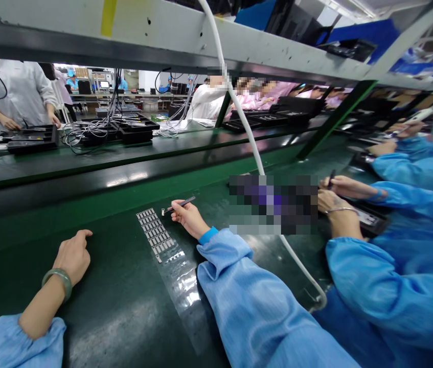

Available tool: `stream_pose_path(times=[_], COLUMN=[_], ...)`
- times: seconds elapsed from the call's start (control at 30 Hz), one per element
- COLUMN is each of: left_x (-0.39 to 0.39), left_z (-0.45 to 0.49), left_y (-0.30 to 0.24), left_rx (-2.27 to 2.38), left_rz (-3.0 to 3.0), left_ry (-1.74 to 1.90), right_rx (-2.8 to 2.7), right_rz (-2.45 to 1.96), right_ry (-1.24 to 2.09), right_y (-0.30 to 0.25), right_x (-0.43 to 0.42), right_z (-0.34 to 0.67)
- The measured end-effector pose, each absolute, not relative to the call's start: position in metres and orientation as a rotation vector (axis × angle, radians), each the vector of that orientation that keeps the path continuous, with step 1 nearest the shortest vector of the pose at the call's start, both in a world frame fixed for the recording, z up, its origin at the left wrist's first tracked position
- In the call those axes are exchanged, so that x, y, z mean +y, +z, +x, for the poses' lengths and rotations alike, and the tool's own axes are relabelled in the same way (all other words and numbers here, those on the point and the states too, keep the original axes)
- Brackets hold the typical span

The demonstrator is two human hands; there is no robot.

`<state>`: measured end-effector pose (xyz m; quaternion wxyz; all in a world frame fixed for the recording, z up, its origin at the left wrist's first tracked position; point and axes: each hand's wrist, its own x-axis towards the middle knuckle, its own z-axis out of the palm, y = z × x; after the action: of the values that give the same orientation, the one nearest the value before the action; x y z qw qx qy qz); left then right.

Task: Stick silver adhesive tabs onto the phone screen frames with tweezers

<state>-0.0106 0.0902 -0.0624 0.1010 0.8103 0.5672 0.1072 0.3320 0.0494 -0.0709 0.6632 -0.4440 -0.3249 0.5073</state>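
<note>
Pinching black tweezers (186, 201) between its fingers, the right hand (190, 220) has their tip at a small metallic piece (163, 212) beside the rows of metallic parts (154, 231) on the tabletop (120, 306); a light, steady squeeze should suit. The left hand (73, 257) extends its index finger, others curled; whether they hold anything, I cannot tell.

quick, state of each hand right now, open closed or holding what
Left hand: partly curled, no object visible in it; fully closed or not cannot be told.
Right hand: closed, holding a slim dark tool.
</note>
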Motion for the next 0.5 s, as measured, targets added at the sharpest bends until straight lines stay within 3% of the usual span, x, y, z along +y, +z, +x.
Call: stream_pose_path(times=[0.5], left_x=[0.0900], left_z=[-0.0103], left_y=[-0.0606], left_rx=[1.668], left_rz=[2.411], left_ry=[0.268], right_rx=[-0.733], right_rz=[-0.994], right_ry=[1.157], right_y=[-0.0713], right_x=[0.0493], right_z=[0.3317])
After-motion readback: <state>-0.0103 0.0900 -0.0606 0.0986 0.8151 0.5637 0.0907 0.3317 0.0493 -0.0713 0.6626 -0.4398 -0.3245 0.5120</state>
